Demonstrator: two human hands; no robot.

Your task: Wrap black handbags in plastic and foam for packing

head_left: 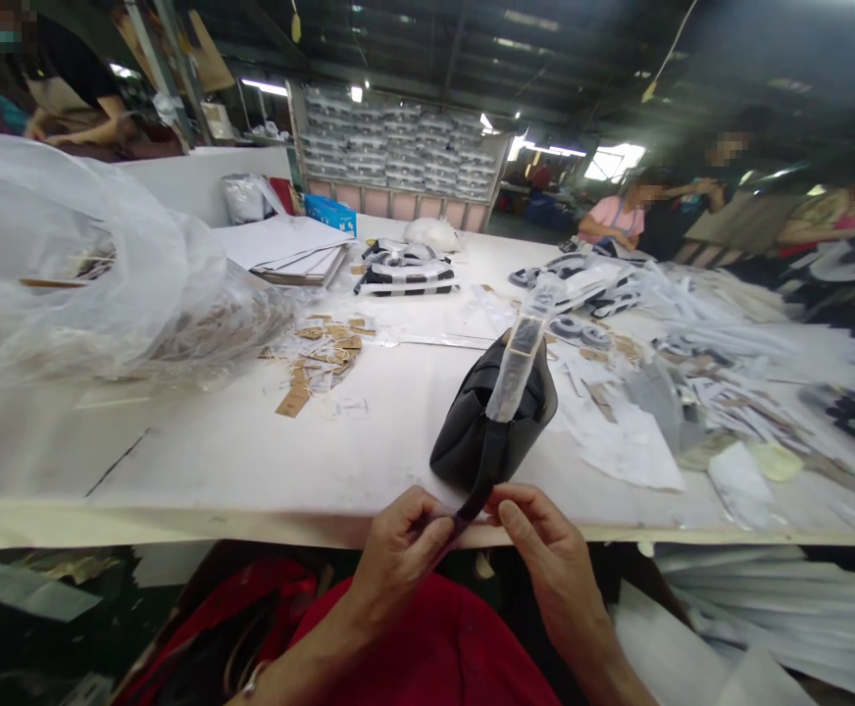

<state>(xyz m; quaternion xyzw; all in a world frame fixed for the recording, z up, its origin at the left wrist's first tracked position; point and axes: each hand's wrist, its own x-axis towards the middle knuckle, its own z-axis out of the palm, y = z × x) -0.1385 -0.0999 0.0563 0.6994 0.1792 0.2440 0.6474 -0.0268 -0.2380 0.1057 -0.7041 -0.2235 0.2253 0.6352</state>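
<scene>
A black handbag (464,436) stands on the white table near its front edge. Its dark strap (491,461) runs from the top of the bag down toward me, and a clear plastic wrap (514,378) covers the strap's upper stretch. My left hand (407,539) is closed round the strap's near end, thumb on top. On the other side of the strap, my right hand (541,534) has its thumb and fingers close together at the strap's edge; whatever its fingertips hold is too small to make out.
Brown paper tags (321,353) with strings lie left of the bag. A big translucent plastic bag (125,275) fills the table's left side. White paper sheets (629,441) and wrapping scraps are strewn to the right. Wrapped black-and-white bundles (407,270) lie farther back. Several people work around the table.
</scene>
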